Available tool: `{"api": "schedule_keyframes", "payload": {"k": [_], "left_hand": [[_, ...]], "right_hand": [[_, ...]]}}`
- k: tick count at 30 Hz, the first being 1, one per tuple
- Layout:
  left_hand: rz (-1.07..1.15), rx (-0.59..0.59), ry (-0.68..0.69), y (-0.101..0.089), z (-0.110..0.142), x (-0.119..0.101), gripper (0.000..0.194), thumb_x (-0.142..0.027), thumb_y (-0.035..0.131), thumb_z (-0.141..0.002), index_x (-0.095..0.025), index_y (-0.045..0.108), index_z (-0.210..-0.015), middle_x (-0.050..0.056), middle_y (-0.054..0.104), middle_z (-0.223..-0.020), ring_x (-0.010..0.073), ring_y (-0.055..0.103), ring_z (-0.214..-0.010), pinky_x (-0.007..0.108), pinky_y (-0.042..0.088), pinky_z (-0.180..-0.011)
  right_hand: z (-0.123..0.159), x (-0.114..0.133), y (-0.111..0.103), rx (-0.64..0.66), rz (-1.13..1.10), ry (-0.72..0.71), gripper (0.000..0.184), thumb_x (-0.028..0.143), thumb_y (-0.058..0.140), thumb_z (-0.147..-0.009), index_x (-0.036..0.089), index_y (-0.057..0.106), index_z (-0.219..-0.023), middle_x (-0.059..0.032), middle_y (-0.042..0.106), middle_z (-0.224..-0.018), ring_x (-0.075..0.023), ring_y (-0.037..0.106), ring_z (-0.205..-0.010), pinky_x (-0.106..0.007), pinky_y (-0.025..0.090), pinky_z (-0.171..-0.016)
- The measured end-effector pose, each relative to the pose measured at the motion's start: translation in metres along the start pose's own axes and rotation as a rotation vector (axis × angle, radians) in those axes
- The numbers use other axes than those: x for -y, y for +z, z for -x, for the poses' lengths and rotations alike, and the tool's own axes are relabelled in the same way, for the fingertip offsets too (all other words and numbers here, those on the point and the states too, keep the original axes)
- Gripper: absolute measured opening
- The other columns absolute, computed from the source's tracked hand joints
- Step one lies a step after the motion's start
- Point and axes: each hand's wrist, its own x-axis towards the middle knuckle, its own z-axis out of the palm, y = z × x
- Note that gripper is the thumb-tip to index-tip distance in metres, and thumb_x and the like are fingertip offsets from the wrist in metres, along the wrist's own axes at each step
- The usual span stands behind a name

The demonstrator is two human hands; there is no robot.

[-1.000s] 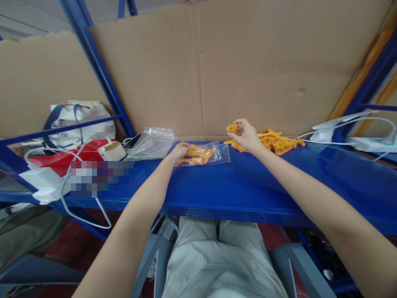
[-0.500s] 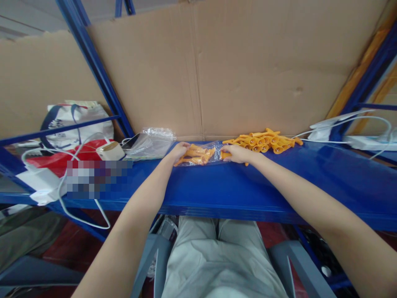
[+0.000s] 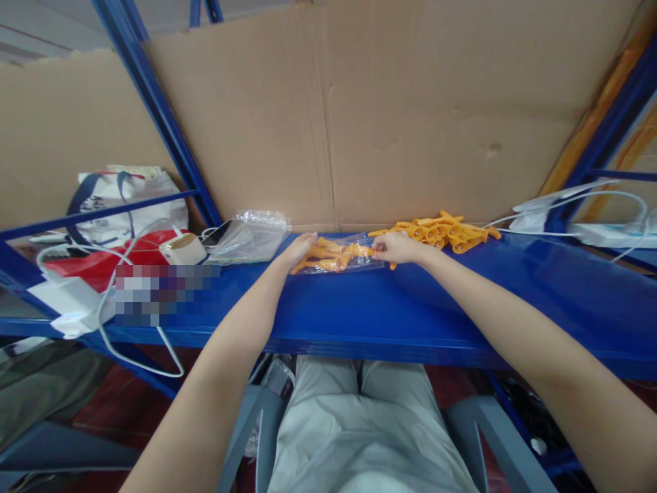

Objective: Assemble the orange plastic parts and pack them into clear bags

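Observation:
A clear plastic bag (image 3: 367,266) lies on the blue shelf, with several orange plastic pieces (image 3: 331,263) inside it. My left hand (image 3: 300,251) is closed on the bag's left end. At the bag's right end, my right hand (image 3: 395,246) pinches an orange trumpet-shaped piece (image 3: 365,251), whose wide end points left into the bag. Its thin end shows just below my fingers. Right behind that hand is a heap of similar orange pieces (image 3: 452,231), flared ends mostly facing me.
Flat clear bags (image 3: 251,239) and a dark phone lie left of my left hand. Further left are a white charger (image 3: 182,249), cables, red cloth and a tote bag (image 3: 128,205). Cardboard (image 3: 410,116) walls the back. White cables (image 3: 538,222) run along the right.
My right hand has shifted slightly, and the piece it holds now reaches further left into the bag, against the other pieces. My left hand stays at the bag's left end.

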Motion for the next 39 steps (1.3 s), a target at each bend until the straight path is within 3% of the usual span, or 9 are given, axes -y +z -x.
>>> {"api": "schedule_keyframes", "payload": {"k": [5,10,17,22,27,33,39], "left_hand": [[0.217,0.157,-0.099,-0.001,0.002,-0.003,0.022,-0.030,0.051,-0.096,-0.015,0.062,-0.107,0.010,0.075,-0.099,0.0213,0.072,-0.093,0.029,0.054,-0.080],[0.342,0.275,-0.168,-0.002,0.001,-0.002,0.018,-0.028,0.051,-0.095,-0.015,0.063,-0.096,0.010,0.076,-0.090,0.0216,0.073,-0.090,0.024,0.054,-0.072],[0.381,0.302,-0.161,0.000,0.000,0.001,0.015,-0.027,0.053,-0.093,-0.016,0.062,-0.097,0.008,0.075,-0.092,0.0224,0.072,-0.094,0.028,0.055,-0.077],[0.422,0.332,-0.132,0.005,-0.005,0.005,0.013,-0.029,0.058,-0.090,-0.017,0.060,-0.094,0.006,0.074,-0.090,0.0209,0.070,-0.094,0.027,0.055,-0.078],[0.420,0.343,-0.105,0.012,-0.004,0.005,0.014,-0.028,0.060,-0.088,-0.017,0.058,-0.097,0.007,0.072,-0.096,0.0212,0.069,-0.099,0.029,0.054,-0.082],[0.379,0.324,-0.019,0.020,0.001,0.003,0.023,-0.033,0.068,-0.085,-0.017,0.057,-0.097,0.005,0.068,-0.097,0.0193,0.068,-0.097,0.030,0.053,-0.086],[0.128,0.228,0.082,0.022,0.006,0.001,0.036,-0.036,0.071,-0.081,-0.018,0.059,-0.110,0.014,0.063,-0.128,0.0265,0.058,-0.123,0.035,0.047,-0.102]], "right_hand": [[-0.005,-0.012,0.004,-0.037,-0.366,-0.074,0.012,0.024,0.066,-0.080,0.015,0.073,-0.082,-0.0043,0.073,-0.077,-0.0151,0.065,-0.069,-0.026,0.049,-0.064],[-0.008,-0.024,0.008,-0.001,-0.581,-0.110,0.019,0.032,0.070,-0.076,0.015,0.077,-0.084,-0.0050,0.073,-0.079,-0.0145,0.063,-0.067,-0.026,0.050,-0.062],[-0.009,-0.019,0.017,-0.046,-0.578,-0.138,0.014,0.026,0.069,-0.073,0.016,0.077,-0.075,-0.0036,0.071,-0.075,-0.0142,0.061,-0.066,-0.024,0.047,-0.058],[-0.013,-0.024,0.021,-0.065,-0.689,-0.058,0.017,0.028,0.070,-0.073,0.015,0.078,-0.082,-0.0037,0.072,-0.076,-0.0130,0.061,-0.063,-0.023,0.049,-0.055],[-0.013,-0.018,0.023,-0.066,-0.667,-0.097,0.013,0.022,0.072,-0.073,0.015,0.078,-0.082,-0.0043,0.075,-0.081,-0.0152,0.066,-0.071,-0.026,0.054,-0.069],[-0.011,-0.001,0.030,-0.113,-0.838,-0.079,0.021,0.016,0.073,-0.072,0.015,0.078,-0.092,-0.0066,0.077,-0.096,-0.0203,0.070,-0.087,-0.031,0.056,-0.083],[-0.006,0.002,0.025,-0.061,-0.913,-0.039,0.016,0.013,0.071,-0.074,0.018,0.078,-0.087,-0.0071,0.077,-0.100,-0.0179,0.070,-0.089,-0.030,0.056,-0.086]]}}
